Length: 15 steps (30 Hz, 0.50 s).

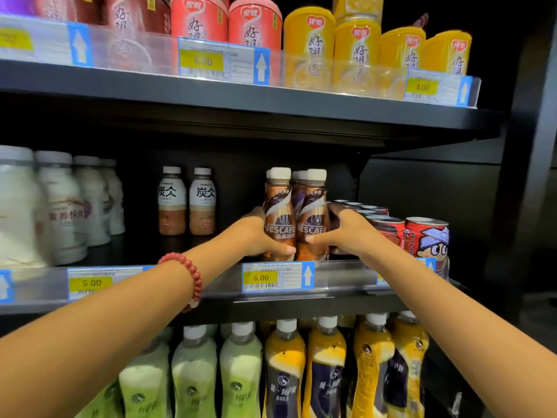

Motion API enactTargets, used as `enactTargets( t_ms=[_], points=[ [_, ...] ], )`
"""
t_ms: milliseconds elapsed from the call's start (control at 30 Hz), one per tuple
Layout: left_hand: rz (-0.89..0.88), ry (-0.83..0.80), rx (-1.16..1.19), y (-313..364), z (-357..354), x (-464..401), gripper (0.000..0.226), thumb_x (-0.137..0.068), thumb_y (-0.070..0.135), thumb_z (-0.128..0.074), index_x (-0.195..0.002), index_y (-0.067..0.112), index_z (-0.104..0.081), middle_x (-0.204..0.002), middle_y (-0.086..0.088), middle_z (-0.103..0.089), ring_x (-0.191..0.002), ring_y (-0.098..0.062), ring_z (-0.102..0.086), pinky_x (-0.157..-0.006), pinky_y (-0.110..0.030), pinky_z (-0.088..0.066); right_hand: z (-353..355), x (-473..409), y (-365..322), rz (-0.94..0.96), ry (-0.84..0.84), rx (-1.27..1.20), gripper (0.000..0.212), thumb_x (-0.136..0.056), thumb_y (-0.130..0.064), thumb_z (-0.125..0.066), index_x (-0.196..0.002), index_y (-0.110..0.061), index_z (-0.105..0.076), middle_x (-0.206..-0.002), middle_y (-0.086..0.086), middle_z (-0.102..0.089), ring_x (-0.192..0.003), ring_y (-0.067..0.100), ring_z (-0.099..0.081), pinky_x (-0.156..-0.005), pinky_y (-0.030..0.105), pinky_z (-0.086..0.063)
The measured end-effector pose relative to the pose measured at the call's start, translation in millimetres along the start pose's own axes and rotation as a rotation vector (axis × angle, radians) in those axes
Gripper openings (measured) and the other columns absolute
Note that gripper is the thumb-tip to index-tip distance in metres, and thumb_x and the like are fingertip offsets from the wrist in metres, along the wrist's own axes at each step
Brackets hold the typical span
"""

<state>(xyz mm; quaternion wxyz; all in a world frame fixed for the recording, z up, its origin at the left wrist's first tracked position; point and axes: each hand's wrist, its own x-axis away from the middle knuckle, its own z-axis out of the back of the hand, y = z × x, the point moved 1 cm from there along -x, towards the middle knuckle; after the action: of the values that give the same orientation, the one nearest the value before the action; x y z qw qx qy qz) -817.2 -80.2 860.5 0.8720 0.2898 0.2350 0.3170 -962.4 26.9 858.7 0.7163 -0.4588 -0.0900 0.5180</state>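
Observation:
Two brown Nescafe coffee bottles with white caps stand side by side at the front of the middle shelf [346, 277]. My left hand [256, 233] grips the left Nescafe bottle [278, 212] from its left side, thumb across the lower label. My right hand [337, 227] grips the right Nescafe bottle [313, 212] from its right side, thumb on the label. More of the same bottles stand behind these two. A red bead bracelet [187, 276] circles my left wrist.
Red cartoon cans [425, 236] stand right of the bottles, two latte bottles [187, 203] and white milk bottles [60, 206] to the left. Red and yellow tubs fill the upper shelf [271, 101]. Green and yellow tea bottles [283, 366] line the lower shelf. A dark cabinet wall [527, 176] closes the right.

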Motion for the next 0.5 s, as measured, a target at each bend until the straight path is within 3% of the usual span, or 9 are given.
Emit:
enactTargets(
  t_ms=[133,267,333,433,500],
  points=[
    [0.062,-0.012,-0.121,-2.8,5.6,4.6,0.052,-0.067,0.038,-0.081,-0.098,0.015,-0.045,-0.087,0.004,-0.054,-0.079,-0.013,-0.055,-0.059,-0.020,-0.047,3.3,3.8,2.7,-0.029,0.073,0.360,0.043,-0.070,-0.036,-0.079,-0.100,-0.011,-0.062,-0.088,0.002,-0.065,-0.081,0.017,-0.061,-0.062,0.025,-0.043],
    [0.153,-0.008,-0.192,-1.3,7.0,6.4,0.041,-0.076,0.034,-0.075,-0.071,0.016,-0.039,-0.065,0.004,-0.050,-0.058,-0.006,-0.048,-0.049,-0.017,-0.034,2.0,3.8,2.2,-0.118,0.019,0.439,0.030,-0.075,-0.035,-0.076,-0.071,-0.013,-0.054,-0.064,-0.003,-0.053,-0.060,0.009,-0.050,-0.052,0.021,-0.036],
    [0.154,-0.009,-0.212,1.4,5.1,2.9,0.041,-0.077,0.034,-0.074,-0.069,0.018,-0.037,-0.065,0.005,-0.049,-0.057,-0.006,-0.047,-0.049,-0.017,-0.034,0.0,1.2,0.5,-0.132,0.024,0.464,0.032,-0.075,-0.033,-0.075,-0.068,-0.014,-0.052,-0.065,-0.002,-0.053,-0.061,0.011,-0.051,-0.058,0.023,-0.041],
    [0.183,-0.033,-0.246,4.1,3.5,-1.0,0.036,-0.078,0.035,-0.073,-0.074,0.014,-0.043,-0.069,0.003,-0.052,-0.061,-0.009,-0.049,-0.052,-0.018,-0.036,-1.2,-3.4,-2.2,-0.144,0.023,0.490,0.030,-0.074,-0.032,-0.077,-0.082,-0.011,-0.058,-0.077,0.002,-0.061,-0.078,0.021,-0.063,-0.078,0.035,-0.054],
    [0.194,-0.056,-0.261,5.3,1.9,-5.5,0.034,-0.078,0.034,-0.073,-0.076,0.014,-0.045,-0.075,0.001,-0.056,-0.068,-0.011,-0.053,-0.056,-0.020,-0.039,-1.3,-5.9,-4.4,-0.152,0.014,0.495,0.031,-0.074,-0.031,-0.077,-0.089,-0.010,-0.060,-0.086,0.006,-0.064,-0.088,0.025,-0.066,-0.086,0.039,-0.055]
  ],
)
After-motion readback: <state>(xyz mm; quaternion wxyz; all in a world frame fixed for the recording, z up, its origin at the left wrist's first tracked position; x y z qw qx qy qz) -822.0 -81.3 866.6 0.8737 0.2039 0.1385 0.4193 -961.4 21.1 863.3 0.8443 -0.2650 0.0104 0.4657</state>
